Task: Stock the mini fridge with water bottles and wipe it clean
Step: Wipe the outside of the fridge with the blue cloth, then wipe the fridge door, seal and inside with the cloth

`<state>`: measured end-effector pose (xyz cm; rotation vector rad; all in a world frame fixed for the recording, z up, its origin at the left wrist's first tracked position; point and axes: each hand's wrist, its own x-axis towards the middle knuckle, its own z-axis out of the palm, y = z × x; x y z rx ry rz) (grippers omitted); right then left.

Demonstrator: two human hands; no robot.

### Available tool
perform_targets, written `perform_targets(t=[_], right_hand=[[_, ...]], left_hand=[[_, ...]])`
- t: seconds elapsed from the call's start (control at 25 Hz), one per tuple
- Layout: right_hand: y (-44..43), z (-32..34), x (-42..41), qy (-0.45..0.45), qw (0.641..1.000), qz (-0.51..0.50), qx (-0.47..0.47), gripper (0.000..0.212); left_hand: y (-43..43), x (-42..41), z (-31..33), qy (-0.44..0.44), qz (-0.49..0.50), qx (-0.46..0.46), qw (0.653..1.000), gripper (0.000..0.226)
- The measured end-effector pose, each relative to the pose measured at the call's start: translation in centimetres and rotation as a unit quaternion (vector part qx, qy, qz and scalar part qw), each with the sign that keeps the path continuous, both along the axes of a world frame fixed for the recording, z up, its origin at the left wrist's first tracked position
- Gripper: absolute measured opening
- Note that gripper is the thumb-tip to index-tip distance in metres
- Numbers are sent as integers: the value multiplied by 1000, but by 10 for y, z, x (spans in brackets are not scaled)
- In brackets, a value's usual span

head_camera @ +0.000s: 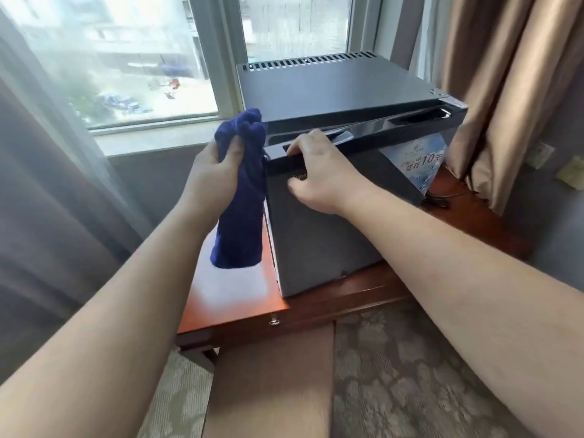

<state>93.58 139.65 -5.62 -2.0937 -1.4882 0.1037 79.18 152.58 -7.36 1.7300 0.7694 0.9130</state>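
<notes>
A black mini fridge (335, 86) stands on a reddish wooden table (240, 308) by the window. Its door (319, 235) is swung slightly away from the body, with a gap along the top. My right hand (319, 172) grips the door's top left corner, fingers curled into the recessed handle (331, 139) and thumb on the door face. My left hand (215, 172) holds a dark blue cloth (243, 216) just left of the door; the cloth hangs down from my fist. No water bottles are in view, and the fridge's inside is hidden.
A blue printed card (420, 162) leans behind the door at the right. A black cable (442, 199) lies on the table beyond it. Brown curtains (512, 90) hang at the right and a sheer curtain (47, 153) at the left. Patterned carpet (395, 374) lies below.
</notes>
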Motion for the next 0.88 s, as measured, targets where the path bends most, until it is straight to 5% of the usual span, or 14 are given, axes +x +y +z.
perform_targets(t=[0.16,0.52,0.88], right_hand=[[-79,-6,-10,63,997,34,32,42],[-213,-19,-23,36,990,-64,121,58],[-322,21,77,181,965,-173,76,37]], left_hand=[[-82,-20,10,-11,23,-1,1000,21],[-220,-29,6,-43,-61,-140,987,22],[-267,46,-19,-63,-113,-241,962,22]])
